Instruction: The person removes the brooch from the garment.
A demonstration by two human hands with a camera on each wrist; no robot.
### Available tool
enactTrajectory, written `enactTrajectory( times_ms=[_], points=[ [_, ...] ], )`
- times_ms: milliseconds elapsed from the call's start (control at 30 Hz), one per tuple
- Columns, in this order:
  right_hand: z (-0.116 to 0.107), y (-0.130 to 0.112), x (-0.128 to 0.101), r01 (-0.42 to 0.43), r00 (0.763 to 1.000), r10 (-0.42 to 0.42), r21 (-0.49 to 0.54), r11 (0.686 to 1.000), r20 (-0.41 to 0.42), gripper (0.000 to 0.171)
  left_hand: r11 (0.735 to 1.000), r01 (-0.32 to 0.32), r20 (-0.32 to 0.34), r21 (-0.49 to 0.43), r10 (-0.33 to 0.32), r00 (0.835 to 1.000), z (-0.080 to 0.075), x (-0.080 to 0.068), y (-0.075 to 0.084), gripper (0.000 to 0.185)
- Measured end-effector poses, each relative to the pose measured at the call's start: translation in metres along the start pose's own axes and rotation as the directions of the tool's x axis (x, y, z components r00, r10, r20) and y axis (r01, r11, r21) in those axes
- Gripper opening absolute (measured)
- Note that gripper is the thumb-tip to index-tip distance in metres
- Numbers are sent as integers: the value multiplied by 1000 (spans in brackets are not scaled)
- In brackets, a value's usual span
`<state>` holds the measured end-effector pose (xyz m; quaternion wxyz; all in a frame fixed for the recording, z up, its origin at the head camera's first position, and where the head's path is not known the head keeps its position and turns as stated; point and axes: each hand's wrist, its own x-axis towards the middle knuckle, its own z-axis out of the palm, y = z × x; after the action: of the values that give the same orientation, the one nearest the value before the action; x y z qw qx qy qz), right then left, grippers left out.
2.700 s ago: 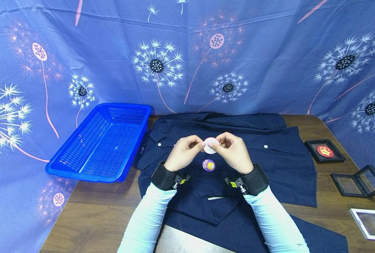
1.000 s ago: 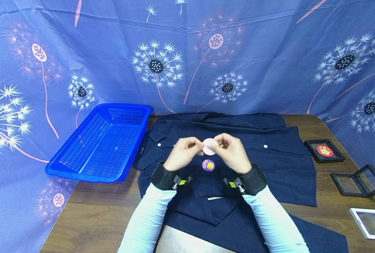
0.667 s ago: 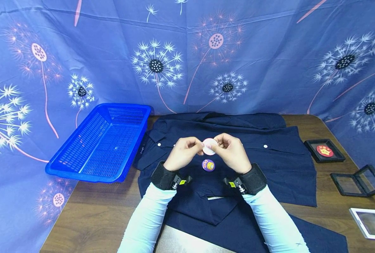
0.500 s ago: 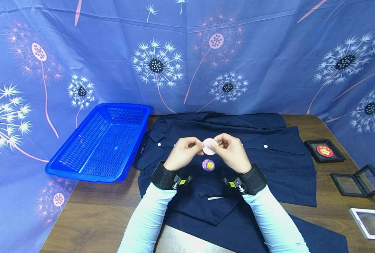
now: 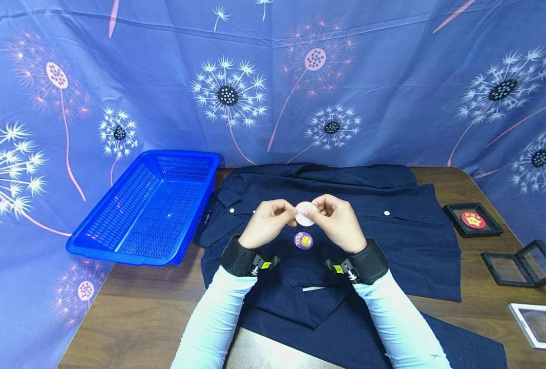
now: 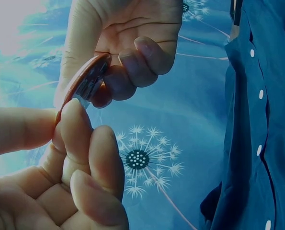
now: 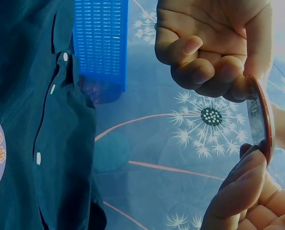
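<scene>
My left hand [image 5: 266,224] and right hand [image 5: 341,223] pinch opposite edges of a round badge [image 5: 306,205] between thumb and fingers, over a dark navy shirt [image 5: 402,246]. Its pale side faces the head camera, with the right thumb lying across it. Both wrist views show the badge edge-on; its reddish rim [image 7: 266,115] and shiny other side [image 6: 88,80] appear there, partly covered by fingertips. Just below the hands in the head view, a purple badge [image 5: 303,241] with a yellow cartoon figure lies on the shirt.
A blue plastic basket [image 5: 187,215] stands at the left. Along the right table edge are a black frame [image 5: 453,225] around a red badge [image 5: 473,220], an opened black frame [image 5: 522,283] and an opened white frame [image 5: 526,330]. A dandelion-print cloth [image 5: 383,77] hangs behind.
Since the oldest frame, both hands have lowered slightly with the badge, and its red rim shows less in the head view. Over the last second the hands have stayed nearly still.
</scene>
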<state>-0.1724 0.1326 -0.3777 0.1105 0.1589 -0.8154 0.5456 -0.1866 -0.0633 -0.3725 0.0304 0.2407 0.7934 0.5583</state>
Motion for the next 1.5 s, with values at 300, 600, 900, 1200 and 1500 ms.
enactTrajectory(
  times_ms=[300,600,900,1200,1500],
  points=[
    [0,-1,0,-4,1000,4,-9,1000,6,14,1000,-4,4,-4,5,1000,0,1,0,17],
    [0,1,1,-13,1000,14,-32,999,13,16,1000,14,-17,-1,-14,1000,1,1,-1,18],
    [-1,2,2,4,1000,-4,-30,1000,13,17,999,46,-25,-13,-47,999,3,1,-2,20],
    [-3,3,3,-9,999,10,-33,999,48,17,998,52,-29,-23,-52,998,7,1,-2,21],
    [-7,4,2,3,999,-2,-35,999,50,18,998,50,-30,-30,-51,998,10,1,0,21]
  ],
)
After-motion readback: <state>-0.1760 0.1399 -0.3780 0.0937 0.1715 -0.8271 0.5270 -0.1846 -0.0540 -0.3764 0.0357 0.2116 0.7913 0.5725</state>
